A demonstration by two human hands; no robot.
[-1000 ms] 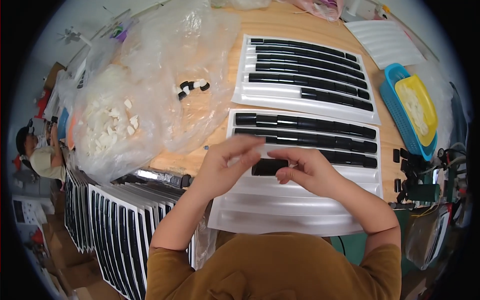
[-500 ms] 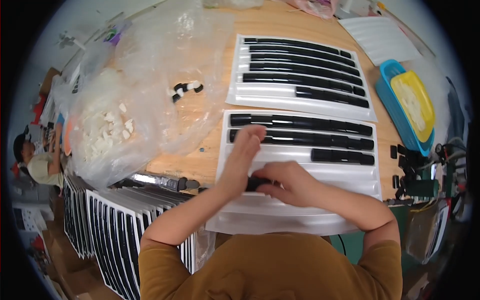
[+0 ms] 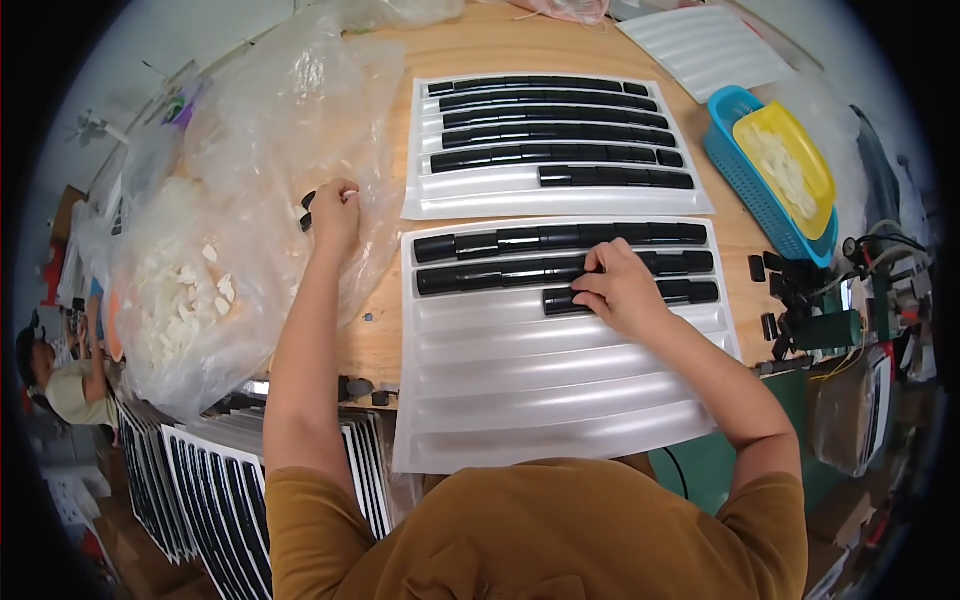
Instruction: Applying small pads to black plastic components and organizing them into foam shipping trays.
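My left hand (image 3: 336,212) is closed at the fingertips over a small group of black and white pieces (image 3: 307,213) lying on clear plastic film. What it pinches is hidden by the fingers. My right hand (image 3: 622,290) is over the near white ribbed tray (image 3: 560,385), its thumb and forefinger closed on a short black cylindrical piece (image 3: 560,300) at the left end of the third row. Two fuller rows of black pieces (image 3: 480,273) lie in the grooves above it. The lower grooves hold nothing.
Beyond stands another ribbed tray (image 3: 470,190) with several black rows. A blue basket (image 3: 755,180) with a yellow tray (image 3: 805,150) is at right, near loose black parts (image 3: 770,325). At left lie a plastic bag of white bits (image 3: 190,310) and stacked filled trays (image 3: 215,490). Another person (image 3: 75,390) sits far left.
My hands have moved apart: the left out to the small pieces on the film, the right up to the third row. That row now reaches farther left by a black piece.
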